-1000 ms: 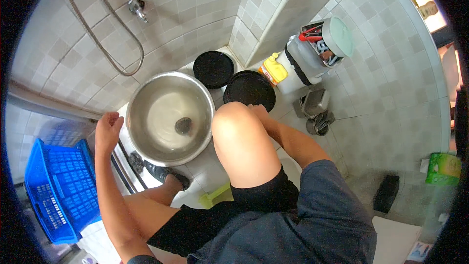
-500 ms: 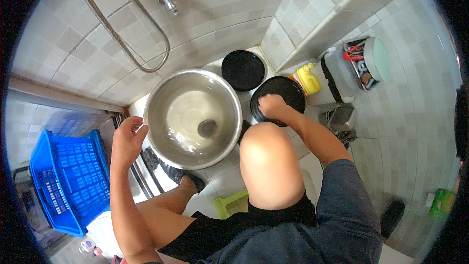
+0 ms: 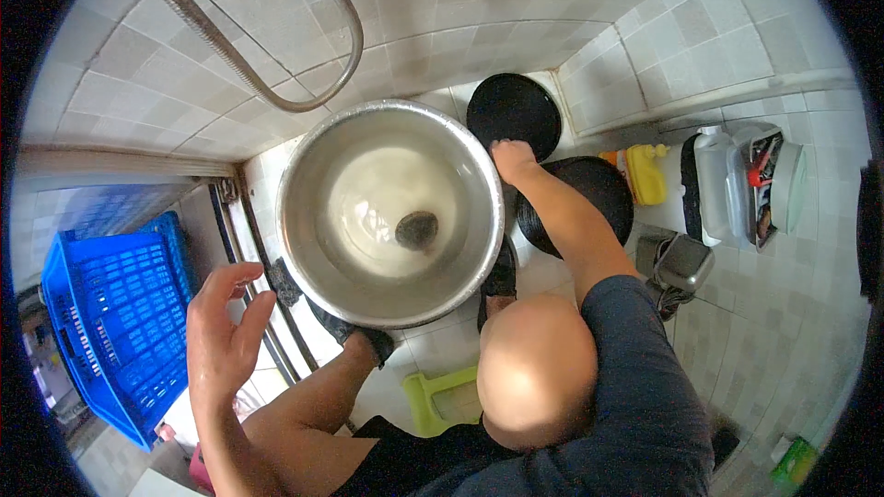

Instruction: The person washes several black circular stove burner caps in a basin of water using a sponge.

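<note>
A large metal basin (image 3: 296, 267) of cloudy water stands on the floor between my feet. In the water lies a dark round scrubbing pad (image 3: 416, 231). My left hand (image 3: 226, 327), held in the air left of the basin, is open with nothing in it. Right of the basin, my right hand (image 3: 514, 162) is closed, fingers curled, by the near edge of a far round black stack of what look like plates (image 3: 514, 110). Whatever is in its fingers is hidden. Under my right forearm sits a second round black stack (image 3: 582, 202).
Left stands a blue plastic crate (image 3: 120, 313) beside a metal door track. A yellow bottle (image 3: 646, 175), a white jug (image 3: 711, 186) and a metal container (image 3: 685, 263) line the right. Above hangs a metal shower hose (image 3: 230, 55). A green stool (image 3: 428, 400) is below me.
My right hand has moved from the near black stack up to the far one's edge. My left hand has dropped away from the basin rim. The view has shifted.
</note>
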`<action>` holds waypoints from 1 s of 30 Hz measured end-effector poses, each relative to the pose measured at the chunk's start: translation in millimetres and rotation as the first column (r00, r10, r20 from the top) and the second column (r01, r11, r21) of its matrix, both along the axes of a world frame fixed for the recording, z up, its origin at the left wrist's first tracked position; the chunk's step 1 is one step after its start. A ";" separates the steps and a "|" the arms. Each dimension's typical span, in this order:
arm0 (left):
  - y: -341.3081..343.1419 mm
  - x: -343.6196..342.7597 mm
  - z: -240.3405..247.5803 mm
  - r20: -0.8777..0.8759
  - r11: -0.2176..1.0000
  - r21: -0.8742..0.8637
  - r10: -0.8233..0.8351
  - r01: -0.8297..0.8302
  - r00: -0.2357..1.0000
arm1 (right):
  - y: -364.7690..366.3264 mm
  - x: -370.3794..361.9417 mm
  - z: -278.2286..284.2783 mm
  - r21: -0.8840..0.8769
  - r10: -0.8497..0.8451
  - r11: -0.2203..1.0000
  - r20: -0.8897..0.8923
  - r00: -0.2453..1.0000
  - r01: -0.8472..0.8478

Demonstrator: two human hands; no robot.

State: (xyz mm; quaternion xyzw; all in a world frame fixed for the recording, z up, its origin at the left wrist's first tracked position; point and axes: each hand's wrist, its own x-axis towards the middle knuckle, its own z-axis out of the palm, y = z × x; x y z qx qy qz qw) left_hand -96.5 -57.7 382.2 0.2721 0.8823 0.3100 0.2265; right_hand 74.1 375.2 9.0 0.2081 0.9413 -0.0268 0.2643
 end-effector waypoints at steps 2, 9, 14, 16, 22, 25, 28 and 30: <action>3.2 0.6 2.9 0.025 1.000 -0.018 0.009 -0.008 1.000 | 6.9 -2.9 -10.3 0.010 0.010 1.000 -0.005 1.000 -0.010; 3.4 -2.7 2.4 0.064 0.999 -0.038 0.020 -0.018 0.998 | 3.3 -12.1 1.5 -0.060 0.042 0.997 0.050 0.998 -0.039; 3.8 -0.4 1.0 0.025 1.000 -0.003 -0.025 0.025 0.999 | 10.3 -4.2 14.7 -0.043 0.035 0.999 0.026 0.999 -0.034; 4.9 -0.5 2.4 0.013 0.999 -0.003 -0.037 0.038 0.999 | 5.3 -3.6 25.2 -0.044 0.038 0.998 0.008 0.999 -0.038; 6.5 -0.3 3.9 0.019 0.999 0.007 -0.038 0.038 0.999 | 20.7 2.3 63.3 -0.082 0.057 0.994 -0.133 0.990 -0.068; 9.8 1.1 7.8 -0.004 0.997 -0.007 -0.071 0.071 0.997 | 45.8 4.3 92.3 -0.145 0.109 0.979 -0.222 0.969 -0.143; 8.6 0.5 8.1 0.004 0.998 -0.010 -0.064 0.064 0.998 | 69.4 -0.5 117.5 -0.270 0.096 0.944 -0.324 0.941 -0.189; 7.3 -0.4 7.5 0.001 0.998 -0.027 -0.060 0.060 0.998 | 81.0 -7.3 127.2 -0.336 0.048 0.927 -0.335 0.941 -0.166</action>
